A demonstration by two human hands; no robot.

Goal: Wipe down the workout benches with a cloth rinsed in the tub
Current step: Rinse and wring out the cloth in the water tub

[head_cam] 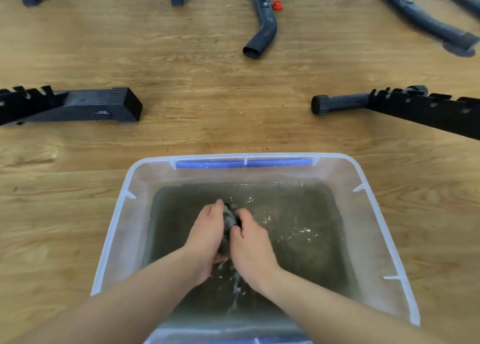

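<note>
Both hands, left hand (pixel 207 229) and right hand (pixel 250 242), are squeezed tight around the dark cloth (pixel 230 220) just over the murky water in the clear tub (pixel 363 187) on the floor, probably wringing grime out before hitting the bench frames (pixel 85 107) nearby.

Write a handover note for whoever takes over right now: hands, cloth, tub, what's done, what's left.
Hands: left hand and right hand both grip the dark cloth, bunched between them over the tub.
Tub: clear plastic, on the wood floor, holding murky water; drips run off the cloth into it.
Done: cloth wetted, apparently mid-wring.
Left: finish wringing, then wipe the benches. Only black bench frames show beyond the tub; whether any is wiped cannot be told.
</note>
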